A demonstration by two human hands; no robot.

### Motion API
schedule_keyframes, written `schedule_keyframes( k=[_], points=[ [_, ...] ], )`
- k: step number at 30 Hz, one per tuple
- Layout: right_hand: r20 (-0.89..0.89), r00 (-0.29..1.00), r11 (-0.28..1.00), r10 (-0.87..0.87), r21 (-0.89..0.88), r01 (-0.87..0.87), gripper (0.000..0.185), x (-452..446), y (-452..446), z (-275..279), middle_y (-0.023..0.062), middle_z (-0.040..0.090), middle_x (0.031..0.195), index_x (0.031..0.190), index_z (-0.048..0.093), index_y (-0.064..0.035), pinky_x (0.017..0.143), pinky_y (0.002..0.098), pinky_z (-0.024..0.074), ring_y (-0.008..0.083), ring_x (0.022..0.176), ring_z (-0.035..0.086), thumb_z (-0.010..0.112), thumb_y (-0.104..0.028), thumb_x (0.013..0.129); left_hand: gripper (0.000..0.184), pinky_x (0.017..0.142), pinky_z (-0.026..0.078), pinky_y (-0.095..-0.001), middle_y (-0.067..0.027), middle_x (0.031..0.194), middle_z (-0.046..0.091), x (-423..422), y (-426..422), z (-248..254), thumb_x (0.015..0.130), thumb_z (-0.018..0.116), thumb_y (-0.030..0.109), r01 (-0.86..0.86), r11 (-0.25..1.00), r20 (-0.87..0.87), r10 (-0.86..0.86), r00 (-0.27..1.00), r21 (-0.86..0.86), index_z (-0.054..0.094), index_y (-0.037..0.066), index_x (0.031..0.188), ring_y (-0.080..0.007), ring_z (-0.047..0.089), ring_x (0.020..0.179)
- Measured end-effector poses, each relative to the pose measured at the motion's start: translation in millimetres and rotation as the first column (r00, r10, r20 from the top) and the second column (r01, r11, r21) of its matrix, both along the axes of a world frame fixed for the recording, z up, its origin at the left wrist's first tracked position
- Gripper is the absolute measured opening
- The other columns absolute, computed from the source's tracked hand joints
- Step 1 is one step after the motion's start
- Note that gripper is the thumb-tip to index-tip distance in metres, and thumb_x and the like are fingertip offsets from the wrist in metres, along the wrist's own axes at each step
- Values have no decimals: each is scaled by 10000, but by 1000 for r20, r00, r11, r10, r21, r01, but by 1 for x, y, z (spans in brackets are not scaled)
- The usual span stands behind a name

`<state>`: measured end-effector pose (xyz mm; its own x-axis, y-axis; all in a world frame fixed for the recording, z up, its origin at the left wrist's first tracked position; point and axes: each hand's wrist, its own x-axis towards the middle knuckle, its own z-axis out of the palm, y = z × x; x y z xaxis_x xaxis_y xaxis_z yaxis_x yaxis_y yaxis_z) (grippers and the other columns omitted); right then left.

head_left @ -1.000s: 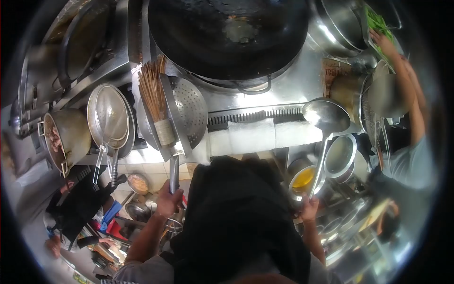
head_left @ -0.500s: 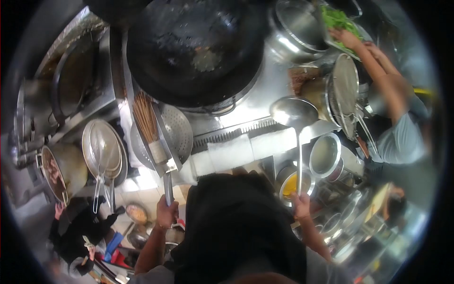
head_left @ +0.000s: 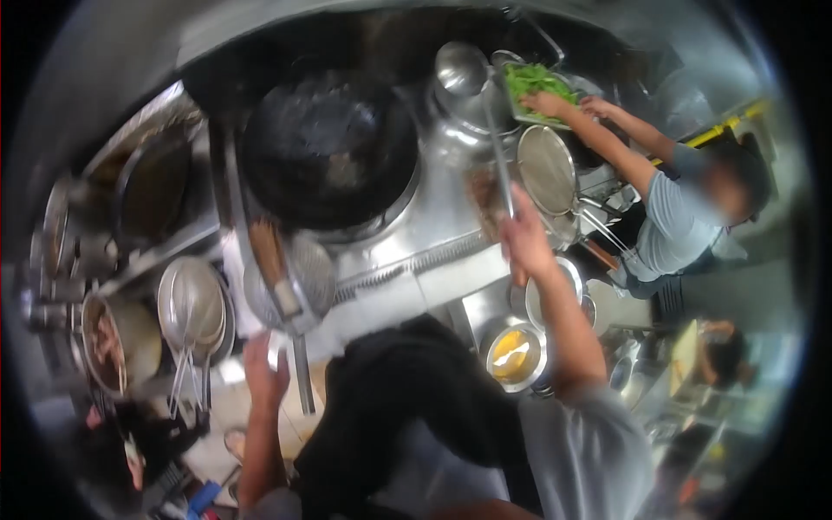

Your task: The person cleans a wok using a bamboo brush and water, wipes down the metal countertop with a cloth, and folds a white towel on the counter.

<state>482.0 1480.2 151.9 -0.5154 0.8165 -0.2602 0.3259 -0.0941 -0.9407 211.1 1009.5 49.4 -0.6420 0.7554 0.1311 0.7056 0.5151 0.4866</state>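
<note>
My right hand (head_left: pixel 525 238) is closed round the handle of a steel ladle (head_left: pixel 461 69), stretched forward. The ladle's bowl appears over a metal pot (head_left: pixel 468 111) at the far side; I cannot tell whether they touch. My left hand (head_left: pixel 265 371) is beside the metal handle of a perforated skimmer (head_left: pixel 314 276), apart from it, fingers slightly blurred and spread around a bright gap. The skimmer lies at the counter edge with a bamboo wok brush (head_left: pixel 270 256) on it. Behind them sits a large dark wok (head_left: pixel 329 160) with a wet-looking inside.
At right, a co-worker (head_left: pixel 685 204) has both hands at a tray of green leaves (head_left: pixel 536 85). A round mesh strainer (head_left: pixel 546 169) stands nearby. Lower right is a bowl of yellow liquid (head_left: pixel 515 355). At left are stacked strainers (head_left: pixel 192 303) and a pot with meat-like pieces (head_left: pixel 121 342).
My left hand has let go of the skimmer handle and moved left. My right hand has carried the ladle forward to the far pot. The view has shifted, showing more of the co-worker.
</note>
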Motion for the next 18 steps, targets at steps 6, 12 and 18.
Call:
schedule_keyframes(
  k=[6,12,18],
  points=[
    [-51,996,997,-72,1,72,758,-33,9,-39,20,531,662,1665,196,-162,385,305,439,120,449,491,538,-45,999,507,1097,432,-500,-187,1404,590,14,177,36,856,734,149,368,927,-110,-359,927,75,626,25,1335,-389,555,1274],
    [444,877,929,-183,370,6,813,-71,58,-71,338,679,1198,1667,187,-154,1012,492,517,448,1157,671,580,-147,955,552,1124,422,-491,-194,1453,552,35,288,-3,905,713,255,350,933,-221,-360,907,-82,594,-46,1351,-388,516,1332],
    [500,813,935,-299,325,144,709,-120,132,-124,333,688,1146,1604,325,-40,828,460,591,395,888,750,501,-7,918,315,984,523,-488,-202,1031,738,17,333,-55,997,561,263,295,902,-69,-332,941,-316,737,3,967,-390,691,1069]
  ],
)
